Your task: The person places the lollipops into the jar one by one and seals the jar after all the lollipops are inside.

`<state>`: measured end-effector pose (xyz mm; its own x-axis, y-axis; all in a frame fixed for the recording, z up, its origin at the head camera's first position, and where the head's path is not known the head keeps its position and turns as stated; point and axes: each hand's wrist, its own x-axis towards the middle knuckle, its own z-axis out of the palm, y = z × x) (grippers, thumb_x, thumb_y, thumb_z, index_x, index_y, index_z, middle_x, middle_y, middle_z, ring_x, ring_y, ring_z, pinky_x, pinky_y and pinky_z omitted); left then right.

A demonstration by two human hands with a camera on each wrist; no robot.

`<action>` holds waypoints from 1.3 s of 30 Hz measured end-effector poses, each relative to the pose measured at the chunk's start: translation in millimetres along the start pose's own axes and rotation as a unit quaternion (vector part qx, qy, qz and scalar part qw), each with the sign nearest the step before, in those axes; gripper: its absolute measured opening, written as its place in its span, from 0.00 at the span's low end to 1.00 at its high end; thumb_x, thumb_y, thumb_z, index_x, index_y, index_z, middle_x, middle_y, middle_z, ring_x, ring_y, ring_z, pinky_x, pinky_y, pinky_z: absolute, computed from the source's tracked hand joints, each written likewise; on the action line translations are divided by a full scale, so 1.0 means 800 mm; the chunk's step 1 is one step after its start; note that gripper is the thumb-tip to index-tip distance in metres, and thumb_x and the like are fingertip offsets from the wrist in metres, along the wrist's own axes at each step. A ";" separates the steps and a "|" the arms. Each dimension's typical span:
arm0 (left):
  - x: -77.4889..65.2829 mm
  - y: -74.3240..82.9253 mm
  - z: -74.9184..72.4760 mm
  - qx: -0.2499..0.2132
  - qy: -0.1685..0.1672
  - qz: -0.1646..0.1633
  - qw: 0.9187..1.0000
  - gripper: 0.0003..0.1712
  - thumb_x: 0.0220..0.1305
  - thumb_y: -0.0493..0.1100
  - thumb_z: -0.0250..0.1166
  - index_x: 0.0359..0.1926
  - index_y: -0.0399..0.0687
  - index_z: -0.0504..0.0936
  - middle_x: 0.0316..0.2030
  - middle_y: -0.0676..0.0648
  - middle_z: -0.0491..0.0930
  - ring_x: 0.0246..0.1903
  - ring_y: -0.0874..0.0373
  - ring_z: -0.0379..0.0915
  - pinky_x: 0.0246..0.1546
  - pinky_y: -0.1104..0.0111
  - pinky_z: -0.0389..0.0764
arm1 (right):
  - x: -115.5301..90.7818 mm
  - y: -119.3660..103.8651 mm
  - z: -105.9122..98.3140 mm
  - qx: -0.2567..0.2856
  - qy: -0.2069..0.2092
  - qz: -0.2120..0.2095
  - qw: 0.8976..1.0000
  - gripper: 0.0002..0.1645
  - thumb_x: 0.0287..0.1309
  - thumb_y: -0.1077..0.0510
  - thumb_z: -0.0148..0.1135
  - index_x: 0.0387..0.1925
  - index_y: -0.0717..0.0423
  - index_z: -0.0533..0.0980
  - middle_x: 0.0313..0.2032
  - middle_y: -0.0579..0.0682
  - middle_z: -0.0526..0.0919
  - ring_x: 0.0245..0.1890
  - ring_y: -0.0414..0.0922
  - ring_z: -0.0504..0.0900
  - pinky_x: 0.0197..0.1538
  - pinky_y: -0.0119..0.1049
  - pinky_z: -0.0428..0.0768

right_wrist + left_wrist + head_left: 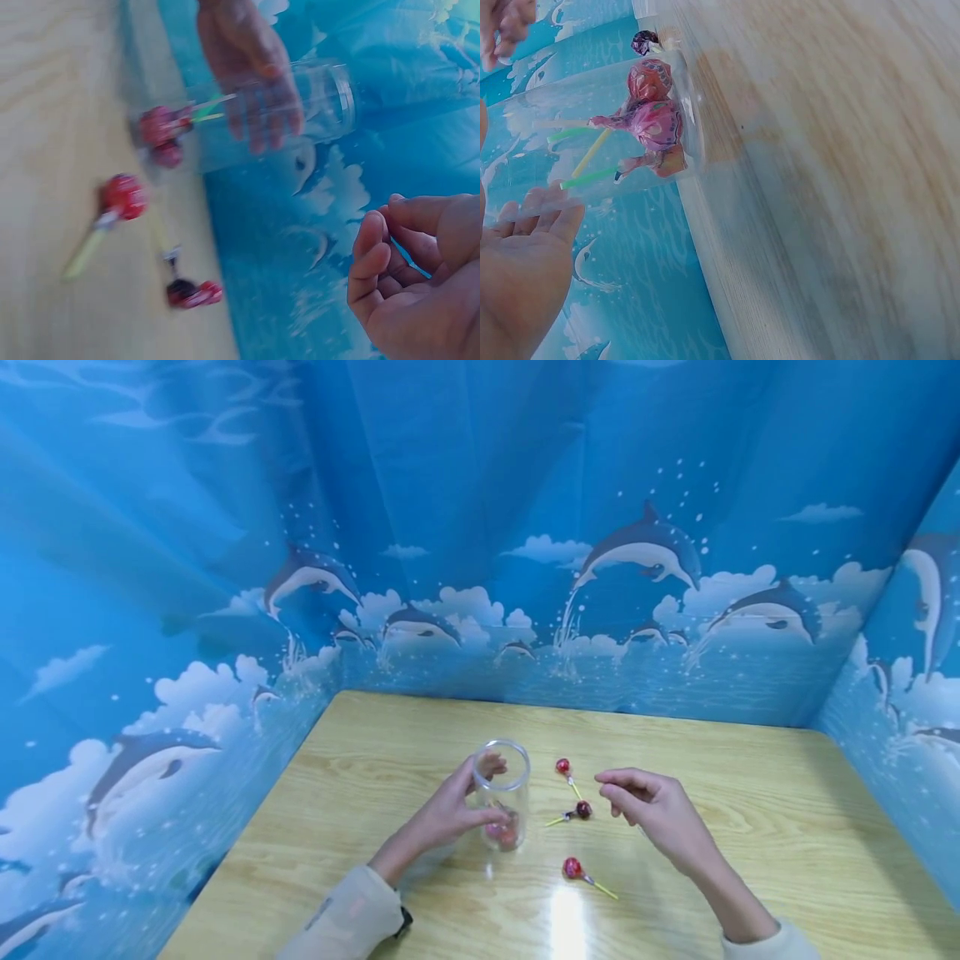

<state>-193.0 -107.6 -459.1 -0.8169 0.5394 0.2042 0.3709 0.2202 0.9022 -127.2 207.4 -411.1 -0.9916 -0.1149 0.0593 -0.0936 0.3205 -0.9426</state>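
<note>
A tall clear plastic jar (504, 793) stands upright on the table, its open mouth at the top. My left hand (457, 802) grips it, fingers behind and thumb in front. Several wrapped lollipops (658, 126) lie at its bottom, heads down, with green and yellow sticks pointing up. My right hand (660, 814) hovers to the right of the jar, fingers loosely bent and nothing visible between them. Between jar and right hand lie a red lollipop (563, 767) and a dark lollipop (582, 810). Nearer to me is another red lollipop (573, 867) with a yellow stick.
The wood-grain table (405, 735) meets a blue curtain (465, 527) printed with dolphins and clouds at its back. More curtain hangs on the left and right sides. A bright light reflection falls on the table's front part.
</note>
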 end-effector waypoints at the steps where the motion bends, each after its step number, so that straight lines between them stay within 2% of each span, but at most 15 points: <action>1: 0.000 0.000 0.000 0.001 0.000 0.000 1.000 0.46 0.57 0.34 0.77 0.74 0.41 0.63 0.70 0.36 0.70 0.70 0.43 0.66 0.74 0.48 0.63 | -0.004 0.006 -0.001 0.002 0.001 0.007 1.000 0.19 0.71 0.53 0.66 0.54 0.62 0.82 0.30 0.55 0.82 0.26 0.45 0.76 0.28 0.34 0.78; 6: 0.001 0.000 -0.001 0.003 0.000 0.000 1.000 0.46 0.58 0.35 0.76 0.74 0.42 0.63 0.70 0.37 0.71 0.70 0.43 0.66 0.73 0.48 0.63 | -0.020 0.030 -0.006 0.003 0.009 0.044 0.999 0.18 0.70 0.56 0.66 0.54 0.64 0.82 0.30 0.57 0.82 0.26 0.46 0.76 0.28 0.37 0.78; 11: 0.000 0.001 0.000 0.000 0.002 -0.002 1.000 0.47 0.58 0.36 0.77 0.73 0.38 0.63 0.69 0.35 0.71 0.70 0.42 0.66 0.73 0.47 0.63 | -0.033 0.047 -0.011 -0.001 0.018 0.075 0.997 0.20 0.69 0.56 0.66 0.57 0.65 0.81 0.34 0.58 0.82 0.27 0.48 0.76 0.28 0.37 0.78; 18: -0.001 -0.002 0.000 -0.002 0.003 0.004 1.000 0.47 0.57 0.35 0.77 0.74 0.39 0.63 0.69 0.34 0.70 0.70 0.42 0.66 0.73 0.47 0.63 | -0.046 0.069 -0.002 -0.006 0.032 0.107 0.994 0.22 0.67 0.59 0.68 0.58 0.68 0.79 0.38 0.54 0.84 0.30 0.42 0.78 0.31 0.33 0.81; 24: 0.000 -0.002 0.001 -0.001 0.001 0.005 1.000 0.47 0.56 0.34 0.77 0.73 0.40 0.63 0.69 0.34 0.70 0.70 0.42 0.66 0.73 0.47 0.64 | -0.052 0.086 0.012 -0.025 0.035 0.106 0.993 0.21 0.63 0.63 0.71 0.55 0.69 0.81 0.38 0.51 0.86 0.34 0.40 0.82 0.34 0.31 0.83; 32: -0.001 -0.002 0.001 -0.007 0.000 -0.001 1.000 0.48 0.56 0.33 0.77 0.74 0.41 0.63 0.70 0.34 0.69 0.70 0.44 0.66 0.74 0.48 0.63 | -0.060 0.092 0.028 -0.047 0.048 0.110 0.992 0.20 0.57 0.64 0.75 0.50 0.69 0.82 0.35 0.49 0.85 0.30 0.38 0.80 0.27 0.29 0.78; 39: -0.001 -0.003 0.001 -0.007 0.000 0.007 1.000 0.48 0.56 0.36 0.78 0.74 0.39 0.63 0.69 0.33 0.70 0.70 0.43 0.66 0.74 0.49 0.63 | -0.064 0.094 0.033 -0.066 0.042 0.111 0.991 0.20 0.55 0.63 0.76 0.48 0.68 0.83 0.33 0.50 0.84 0.27 0.39 0.79 0.26 0.29 0.78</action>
<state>-192.6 -108.1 -461.7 -0.8123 0.5415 0.2167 0.3752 0.2007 0.9049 -81.0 212.5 -493.9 -0.9926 0.0486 -0.1116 0.1216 0.4492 -0.8851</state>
